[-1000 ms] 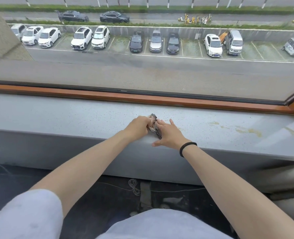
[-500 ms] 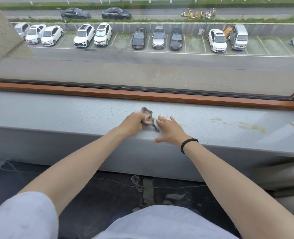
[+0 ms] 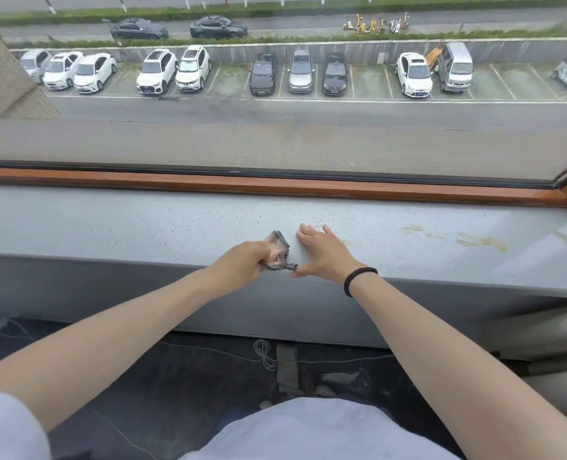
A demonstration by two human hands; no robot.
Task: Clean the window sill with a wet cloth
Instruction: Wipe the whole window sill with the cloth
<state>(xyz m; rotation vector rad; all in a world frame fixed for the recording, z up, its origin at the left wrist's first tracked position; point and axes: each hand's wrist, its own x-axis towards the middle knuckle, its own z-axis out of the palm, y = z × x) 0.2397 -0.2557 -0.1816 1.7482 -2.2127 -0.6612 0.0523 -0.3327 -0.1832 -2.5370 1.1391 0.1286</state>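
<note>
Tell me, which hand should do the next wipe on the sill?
Left. The left hand grips the cloth on the sill. The right hand lies flat beside it, holding nothing, though closer to the yellow stains.

Cloth [image 3: 280, 252] mostly bunched inside left grip [image 3: 246, 260], fingertips hidden, outline motion-blurred; window sill [image 3: 109, 224] cut off at both side edges.

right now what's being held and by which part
Left hand grips the checked cloth by its bunched left end; right hand lies flat on the sill, empty.
</note>
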